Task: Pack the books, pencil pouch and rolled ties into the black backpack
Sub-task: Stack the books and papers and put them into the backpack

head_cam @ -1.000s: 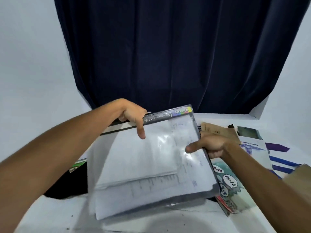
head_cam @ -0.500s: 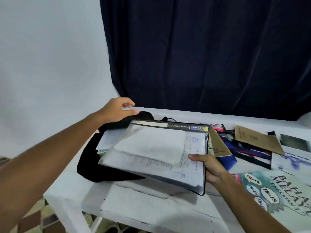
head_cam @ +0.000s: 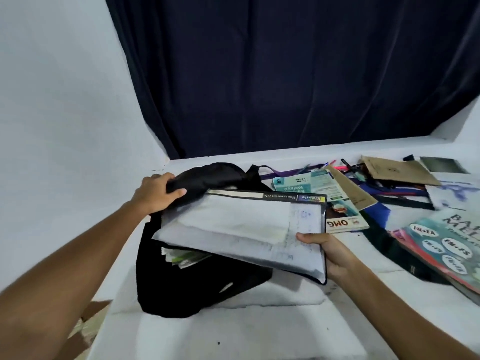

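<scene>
Here the right hand point(head_cam: 328, 252) pinches the near corner of the clear plastic document file stuffed with papers point(head_cam: 241, 227), poised over the soft black fabric backpack point(head_cam: 197, 289) on the white table point(head_cam: 233, 333). The left hand point(head_cam: 155, 194) grips the bag's upper flap, holding its mouth wide. Next, probably, the file must tilt and slide inside beside the books already there.

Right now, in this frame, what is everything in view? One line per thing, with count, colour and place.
backpack: one, black, open, on the table's left end
clear file: one, black-edged, full of papers, over the backpack's mouth
books in backpack: a few, white and green edges
teal workbooks: two, behind the file
Bahasa Melayu book: one, teal, far right
brown notebooks: two, rear right
pens: several, rear
curtain: navy
table: white
left hand: grip on backpack flap
right hand: grip on file's corner
</scene>
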A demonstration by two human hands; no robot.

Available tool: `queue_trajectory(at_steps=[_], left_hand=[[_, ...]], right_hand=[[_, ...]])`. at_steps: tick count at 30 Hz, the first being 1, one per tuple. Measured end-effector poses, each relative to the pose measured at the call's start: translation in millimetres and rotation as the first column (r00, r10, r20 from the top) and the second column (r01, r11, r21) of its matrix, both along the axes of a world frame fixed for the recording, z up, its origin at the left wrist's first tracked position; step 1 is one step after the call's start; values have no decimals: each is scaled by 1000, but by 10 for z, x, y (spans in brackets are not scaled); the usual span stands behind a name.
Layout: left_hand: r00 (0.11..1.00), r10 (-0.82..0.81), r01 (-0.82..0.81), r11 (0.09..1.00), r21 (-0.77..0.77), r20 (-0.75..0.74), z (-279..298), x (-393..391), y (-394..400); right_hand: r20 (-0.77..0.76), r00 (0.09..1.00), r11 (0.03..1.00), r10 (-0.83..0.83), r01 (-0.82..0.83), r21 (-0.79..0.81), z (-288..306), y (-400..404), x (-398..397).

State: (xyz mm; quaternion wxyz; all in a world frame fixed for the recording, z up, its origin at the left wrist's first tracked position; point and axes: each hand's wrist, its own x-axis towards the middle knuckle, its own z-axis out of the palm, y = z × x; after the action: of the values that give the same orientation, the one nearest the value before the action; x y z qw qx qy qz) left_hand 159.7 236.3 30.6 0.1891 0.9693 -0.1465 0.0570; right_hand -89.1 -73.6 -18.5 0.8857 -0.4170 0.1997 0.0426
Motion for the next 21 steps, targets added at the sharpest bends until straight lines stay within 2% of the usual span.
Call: queue_trajectory(at_steps=[3,6,10,21], left_hand=[[994,-4,17,992,126,-105,-146,366,2],[997,-34,50,971,233,-73,-288,537,-39],[983,-168,158,980,120,73,-263,647,-74],[973,-138,131,990,48,188,219,838,-24]], right_hand=[[-5,998,998,-62,62,15,13,209,29],[-33,993,993,-111,112,23,-19,387,38],[-19,989,988,-147,148,35,-42,601,64],[-23,952,939,-305,304,160,179,1119,462]])
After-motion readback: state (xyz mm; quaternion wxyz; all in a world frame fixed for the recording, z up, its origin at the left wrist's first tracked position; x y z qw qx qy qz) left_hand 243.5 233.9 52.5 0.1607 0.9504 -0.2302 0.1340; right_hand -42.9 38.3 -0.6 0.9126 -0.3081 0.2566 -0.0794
